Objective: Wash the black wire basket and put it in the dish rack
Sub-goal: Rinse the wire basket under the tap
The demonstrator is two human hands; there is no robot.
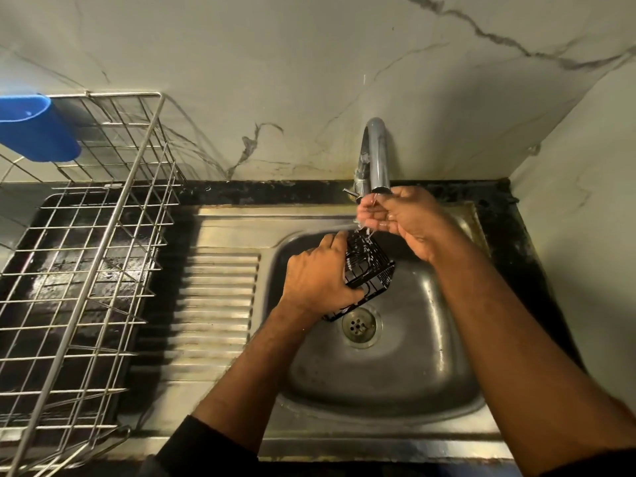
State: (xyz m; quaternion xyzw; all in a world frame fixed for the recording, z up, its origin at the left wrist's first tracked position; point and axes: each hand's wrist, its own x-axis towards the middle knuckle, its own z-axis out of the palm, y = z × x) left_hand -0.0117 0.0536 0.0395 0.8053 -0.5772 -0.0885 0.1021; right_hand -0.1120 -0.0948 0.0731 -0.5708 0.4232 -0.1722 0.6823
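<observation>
Two hands work over the stainless steel sink (447, 383), under its curved chrome tap (377, 156). The left hand (318, 277) has its fingers curled round the small black wire basket (370, 266), gripping it tilted above the sink bowl, just up and left of the round drain (359, 326). Water from the tap falls onto the basket's upper end. The right hand (409, 220) sits directly beneath the spout, fingers loosely cupped in the stream and holding nothing, just above the basket. Left of the sink, beyond its ribbed draining board (216, 304), stands the silver wire dish rack (103, 256) on the dark table (530, 256). A blue plastic cup (36, 129) hangs at the rack's far corner.
</observation>
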